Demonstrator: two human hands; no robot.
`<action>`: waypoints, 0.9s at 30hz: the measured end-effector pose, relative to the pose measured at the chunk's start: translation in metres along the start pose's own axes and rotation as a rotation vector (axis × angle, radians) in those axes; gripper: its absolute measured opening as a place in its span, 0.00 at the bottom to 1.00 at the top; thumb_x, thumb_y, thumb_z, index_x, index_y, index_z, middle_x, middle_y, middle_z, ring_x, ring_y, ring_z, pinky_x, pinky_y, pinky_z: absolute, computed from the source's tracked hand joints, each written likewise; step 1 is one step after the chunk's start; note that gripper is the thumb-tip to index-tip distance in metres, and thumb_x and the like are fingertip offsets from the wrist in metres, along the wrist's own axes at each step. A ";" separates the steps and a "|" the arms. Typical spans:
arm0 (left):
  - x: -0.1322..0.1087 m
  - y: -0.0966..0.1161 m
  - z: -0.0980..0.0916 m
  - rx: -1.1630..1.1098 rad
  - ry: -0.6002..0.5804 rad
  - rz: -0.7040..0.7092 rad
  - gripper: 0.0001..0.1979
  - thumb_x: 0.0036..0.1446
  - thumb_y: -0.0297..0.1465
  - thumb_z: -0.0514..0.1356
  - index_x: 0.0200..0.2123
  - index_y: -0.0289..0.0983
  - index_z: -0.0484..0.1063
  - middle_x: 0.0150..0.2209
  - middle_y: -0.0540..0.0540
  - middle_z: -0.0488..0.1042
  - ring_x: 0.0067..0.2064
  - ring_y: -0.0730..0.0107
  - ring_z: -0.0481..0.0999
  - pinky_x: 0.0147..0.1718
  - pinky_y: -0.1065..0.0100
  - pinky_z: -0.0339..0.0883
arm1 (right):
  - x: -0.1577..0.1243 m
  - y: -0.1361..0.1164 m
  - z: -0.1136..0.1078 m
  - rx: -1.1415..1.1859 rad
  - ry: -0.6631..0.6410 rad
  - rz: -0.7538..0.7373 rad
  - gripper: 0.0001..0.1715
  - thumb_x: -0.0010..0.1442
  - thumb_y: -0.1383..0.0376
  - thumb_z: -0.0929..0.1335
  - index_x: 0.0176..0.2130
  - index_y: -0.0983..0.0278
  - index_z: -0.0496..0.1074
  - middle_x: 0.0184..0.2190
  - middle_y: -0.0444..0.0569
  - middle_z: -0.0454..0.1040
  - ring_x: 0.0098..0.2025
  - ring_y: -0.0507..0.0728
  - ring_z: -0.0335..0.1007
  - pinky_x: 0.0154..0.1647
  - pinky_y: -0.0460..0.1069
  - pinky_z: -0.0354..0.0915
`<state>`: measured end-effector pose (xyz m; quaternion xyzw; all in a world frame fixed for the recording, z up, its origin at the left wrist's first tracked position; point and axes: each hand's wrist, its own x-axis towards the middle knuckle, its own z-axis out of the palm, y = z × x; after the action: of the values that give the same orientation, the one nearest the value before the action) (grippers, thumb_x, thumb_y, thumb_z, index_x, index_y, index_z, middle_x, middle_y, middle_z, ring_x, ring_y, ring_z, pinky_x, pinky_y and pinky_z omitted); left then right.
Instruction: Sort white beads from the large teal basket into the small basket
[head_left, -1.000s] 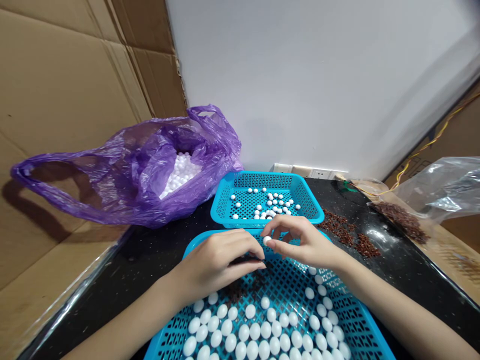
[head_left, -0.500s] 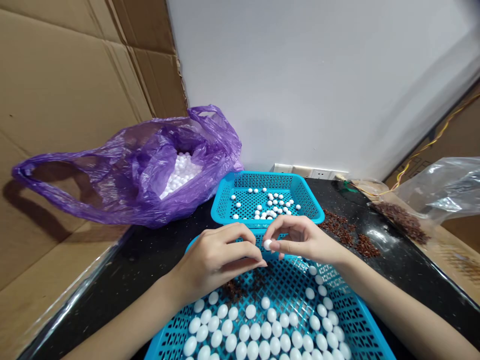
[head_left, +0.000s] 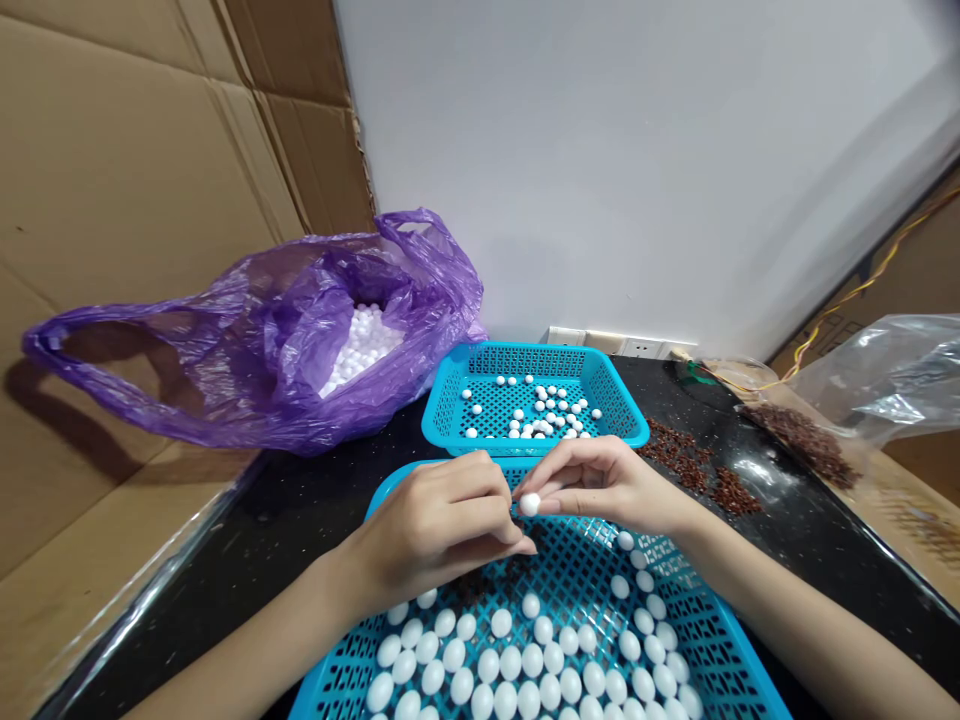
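Note:
My right hand (head_left: 600, 485) pinches a small white ball (head_left: 529, 504) between thumb and fingertips above the far end of the near blue basket (head_left: 720, 645). My left hand (head_left: 435, 525) is closed beside it, fingertips curled and almost touching the ball; what those fingers hold is hidden. Several white balls (head_left: 525, 665) fill the near part of that basket, with reddish-brown bits (head_left: 480, 582) under my left hand. A smaller blue basket (head_left: 450, 400) behind holds several smaller white balls (head_left: 547, 410).
A purple plastic bag (head_left: 247, 340) of white foam beads (head_left: 360, 345) lies at the left against cardboard (head_left: 112, 200). Reddish-brown husks (head_left: 697, 470) are scattered on the black counter at the right, near a clear plastic bag (head_left: 885, 375). A wall socket strip (head_left: 622, 345) and wires (head_left: 847, 295) run behind.
Both hands have risen slightly and drawn together; my left fingers have curled up next to the white ball that my right hand keeps pinched.

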<state>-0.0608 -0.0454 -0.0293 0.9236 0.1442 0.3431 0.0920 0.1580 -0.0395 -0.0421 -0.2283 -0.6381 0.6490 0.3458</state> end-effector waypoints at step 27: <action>0.002 0.001 -0.002 -0.077 0.019 -0.086 0.06 0.52 0.28 0.66 0.28 0.35 0.71 0.28 0.50 0.72 0.31 0.74 0.70 0.32 0.72 0.64 | 0.000 -0.002 0.001 0.037 -0.043 0.024 0.09 0.53 0.71 0.72 0.38 0.64 0.76 0.35 0.46 0.79 0.38 0.51 0.76 0.44 0.47 0.72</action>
<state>-0.0605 -0.0457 -0.0268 0.9090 0.1714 0.3530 0.1406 0.1581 -0.0401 -0.0401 -0.2154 -0.6305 0.6695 0.3284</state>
